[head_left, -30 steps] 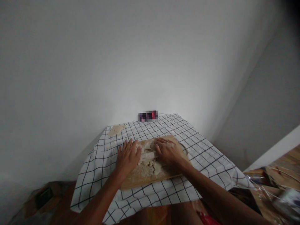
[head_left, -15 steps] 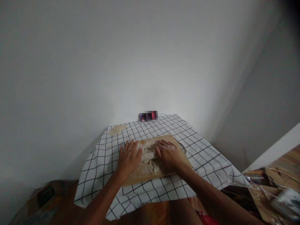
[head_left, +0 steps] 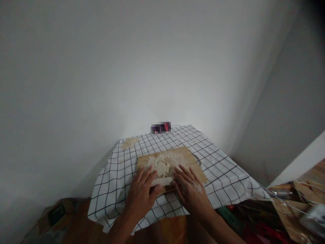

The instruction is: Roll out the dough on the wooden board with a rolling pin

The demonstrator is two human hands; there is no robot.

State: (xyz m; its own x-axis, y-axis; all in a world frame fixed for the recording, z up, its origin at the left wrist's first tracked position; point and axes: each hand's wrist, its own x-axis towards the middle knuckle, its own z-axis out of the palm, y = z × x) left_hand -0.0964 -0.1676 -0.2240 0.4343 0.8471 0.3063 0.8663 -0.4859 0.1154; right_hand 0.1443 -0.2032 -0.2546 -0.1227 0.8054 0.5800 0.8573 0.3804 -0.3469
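A floured rolling pin (head_left: 162, 182) lies across the near part of a wooden board (head_left: 186, 154). On its left end rests my left hand (head_left: 142, 189), fingers stretched forward over the pin rather than wrapped round it. My right hand (head_left: 190, 188) lies on the other end in the same way, its fingers spread. Both pin ends are hidden under the hands. Just beyond the pin, a thin, ragged-edged sheet of dough (head_left: 159, 165) is spread on the board, with loose flour to its right.
A white checked cloth (head_left: 215, 169) covers the table under the board. Another flat piece of dough (head_left: 130, 142) lies at the far left corner. A blurred-out dark and red object (head_left: 161, 127) stands at the back by the wall (head_left: 162, 67). Cardboard boxes (head_left: 286, 210) sit on the floor to the right.
Both hands and the rolling pin have come back toward me, from the middle of the board to its near edge. The dough sheet is now uncovered.
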